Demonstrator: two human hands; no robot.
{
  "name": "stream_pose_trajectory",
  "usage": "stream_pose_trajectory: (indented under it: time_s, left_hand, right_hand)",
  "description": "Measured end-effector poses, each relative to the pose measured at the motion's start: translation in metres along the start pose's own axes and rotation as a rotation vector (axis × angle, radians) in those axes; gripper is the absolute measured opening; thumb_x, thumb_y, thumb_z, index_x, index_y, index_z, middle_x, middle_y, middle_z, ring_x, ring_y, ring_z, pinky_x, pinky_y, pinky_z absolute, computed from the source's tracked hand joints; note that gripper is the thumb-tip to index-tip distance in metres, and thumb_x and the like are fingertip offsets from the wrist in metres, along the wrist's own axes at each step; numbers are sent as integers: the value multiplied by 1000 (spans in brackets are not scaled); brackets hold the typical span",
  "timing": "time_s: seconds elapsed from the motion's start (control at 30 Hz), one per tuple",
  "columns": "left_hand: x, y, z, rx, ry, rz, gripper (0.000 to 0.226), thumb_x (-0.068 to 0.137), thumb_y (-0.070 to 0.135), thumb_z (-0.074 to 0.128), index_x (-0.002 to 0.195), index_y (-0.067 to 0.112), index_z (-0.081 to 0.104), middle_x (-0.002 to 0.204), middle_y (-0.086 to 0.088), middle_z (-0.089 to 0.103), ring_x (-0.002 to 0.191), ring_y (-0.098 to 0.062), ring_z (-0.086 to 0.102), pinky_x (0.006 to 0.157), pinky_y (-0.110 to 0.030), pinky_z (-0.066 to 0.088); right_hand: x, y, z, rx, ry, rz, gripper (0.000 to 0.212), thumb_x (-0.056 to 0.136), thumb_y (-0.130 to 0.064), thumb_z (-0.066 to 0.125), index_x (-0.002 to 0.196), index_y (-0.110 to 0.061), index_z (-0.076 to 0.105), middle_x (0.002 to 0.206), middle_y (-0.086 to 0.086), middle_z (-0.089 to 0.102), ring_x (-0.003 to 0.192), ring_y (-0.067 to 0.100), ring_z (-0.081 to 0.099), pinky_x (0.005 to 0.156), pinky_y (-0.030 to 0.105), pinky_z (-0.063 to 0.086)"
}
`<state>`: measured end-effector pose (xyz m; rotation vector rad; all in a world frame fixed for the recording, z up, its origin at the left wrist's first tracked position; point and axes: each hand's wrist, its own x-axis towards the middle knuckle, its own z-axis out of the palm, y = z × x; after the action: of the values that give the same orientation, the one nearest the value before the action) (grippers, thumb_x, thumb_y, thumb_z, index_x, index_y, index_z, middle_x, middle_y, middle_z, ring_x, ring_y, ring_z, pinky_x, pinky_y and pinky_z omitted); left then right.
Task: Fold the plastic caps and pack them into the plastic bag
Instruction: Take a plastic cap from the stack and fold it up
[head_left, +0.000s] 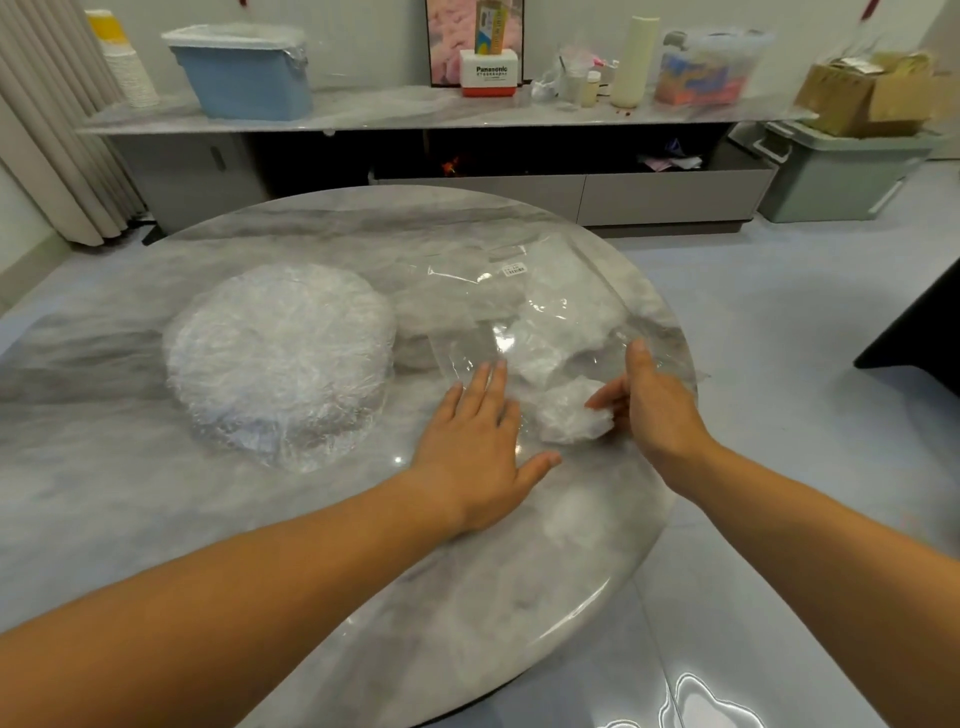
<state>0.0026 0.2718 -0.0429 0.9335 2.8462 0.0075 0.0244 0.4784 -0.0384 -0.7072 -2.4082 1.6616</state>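
Note:
A thick round stack of clear plastic caps (280, 358) lies on the left half of the round marble table (363, 545). A clear plastic bag (519, 291) with a small white label lies flat at the right, with several folded caps (550, 343) showing white inside it. My left hand (478, 447) lies flat with straight fingers on the bag's near end. My right hand (654, 405) holds a folded white cap (571, 410) at the bag's near edge, fingers curled against it and thumb raised.
The table's right edge runs close beside my right hand, with grey floor beyond. A long low cabinet (467, 114) behind the table carries a blue bin (249, 73), boxes and bottles. A grey crate (831, 171) stands on the floor at the far right.

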Motion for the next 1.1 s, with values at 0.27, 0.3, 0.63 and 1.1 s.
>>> stream_pose_trajectory:
  time_s: [0.27,0.3,0.63,1.1]
  left_hand:
    - [-7,0,-4,-140,89,9,91,96,73,22,157,20,-21,165,-6,-26,154,-23,-19,126,-42,4]
    - [-8,0,-4,-142,94,18,91,96,73,22,157,21,-21,166,-6,-25,154,-23,-18,127,-43,6]
    - [-15,-3,7,-170,37,103,88,98,70,21,161,16,-8,169,-6,-12,155,-21,-12,126,-43,7]
    - [-24,-20,6,-199,-82,98,77,99,68,25,161,24,16,169,-11,-7,155,-24,-11,123,-33,-6]
  right_hand:
    - [-7,-8,0,-48,-152,22,89,97,-74,14,83,-18,81,94,3,76,96,21,68,103,42,48]
    - [-9,-10,0,-58,-167,27,88,97,-74,13,89,-17,80,97,3,74,98,21,67,103,40,48]
    - [0,-40,24,552,-295,397,97,89,-83,31,122,4,56,122,22,61,115,31,61,91,38,54]
    - [7,-61,55,1001,5,464,64,96,-63,52,115,-1,55,122,22,53,99,32,62,109,46,47]
